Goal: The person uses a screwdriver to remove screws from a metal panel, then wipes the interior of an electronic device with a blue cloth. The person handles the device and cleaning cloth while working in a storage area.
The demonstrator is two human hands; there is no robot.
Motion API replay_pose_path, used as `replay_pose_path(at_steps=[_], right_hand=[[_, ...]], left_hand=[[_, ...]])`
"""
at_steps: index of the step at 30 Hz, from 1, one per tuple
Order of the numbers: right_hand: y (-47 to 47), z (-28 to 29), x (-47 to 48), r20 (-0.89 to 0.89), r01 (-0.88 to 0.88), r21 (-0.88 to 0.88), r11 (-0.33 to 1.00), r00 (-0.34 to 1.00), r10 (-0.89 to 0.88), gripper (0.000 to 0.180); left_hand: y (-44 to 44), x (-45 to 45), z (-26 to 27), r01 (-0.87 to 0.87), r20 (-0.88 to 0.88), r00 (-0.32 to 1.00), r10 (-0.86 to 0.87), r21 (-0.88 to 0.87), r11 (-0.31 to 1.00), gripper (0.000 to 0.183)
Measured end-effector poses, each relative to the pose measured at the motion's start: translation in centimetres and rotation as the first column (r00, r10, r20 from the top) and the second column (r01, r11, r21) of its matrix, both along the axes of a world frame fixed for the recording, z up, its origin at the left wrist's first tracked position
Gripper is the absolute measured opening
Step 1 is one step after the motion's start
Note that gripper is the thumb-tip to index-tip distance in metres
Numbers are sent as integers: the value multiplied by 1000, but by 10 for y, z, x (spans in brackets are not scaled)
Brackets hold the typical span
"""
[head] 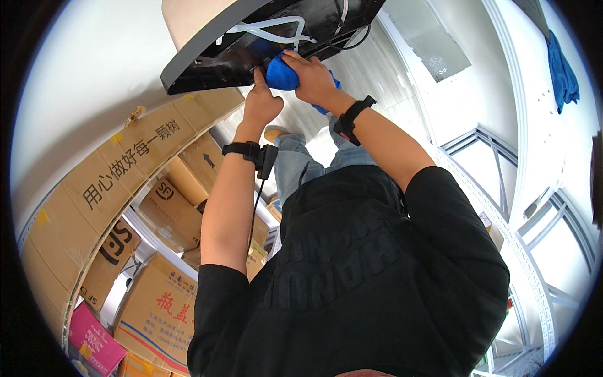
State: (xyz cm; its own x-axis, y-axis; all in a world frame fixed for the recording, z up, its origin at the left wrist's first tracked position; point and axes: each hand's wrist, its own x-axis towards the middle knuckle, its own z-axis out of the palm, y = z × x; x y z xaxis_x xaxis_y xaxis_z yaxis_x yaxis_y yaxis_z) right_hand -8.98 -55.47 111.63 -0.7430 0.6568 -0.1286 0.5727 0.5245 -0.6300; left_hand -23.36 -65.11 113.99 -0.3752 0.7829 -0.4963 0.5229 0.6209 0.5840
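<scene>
A blue cloth (282, 75) is bunched under my right hand (313, 77), whose fingers press it against the black underside of a beige and dark grey housing (207, 45). Part of the cloth hangs out past the wrist. My left hand (264, 101) holds nothing visible; its index finger points up and touches or nearly touches the housing's lower edge, just left of the cloth. Translucent tubes (278, 30) loop inside the housing above both hands. A black cable (355, 45) curves out at its right side.
Cardboard boxes (169, 212) stand on shelving at the left, behind a long cardboard panel (118, 160). Pale wood-look floor (377, 70) shows beyond the housing. At the right are white metal frames (490, 141) and a hanging blue cloth (563, 70).
</scene>
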Motion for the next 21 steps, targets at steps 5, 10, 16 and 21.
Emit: replay_pose_path(at_steps=[5,10,16,21], right_hand=[[5,3,-1,-56,-37,-65,997,998,33,69],[19,9,19,-44,-170,-10,985,984,170,69],[22,14,40,-45,-123,200,972,990,134,79],[23,12,42,-114,-97,274,957,985,133,76]], left_hand=[[9,-9,-11,90,-101,991,-89,1,996,85],[9,-12,-17,130,-151,980,-128,4,992,75],[16,-20,-4,144,-124,980,-159,-122,982,71],[14,-18,-14,170,-156,969,-192,-143,975,76]])
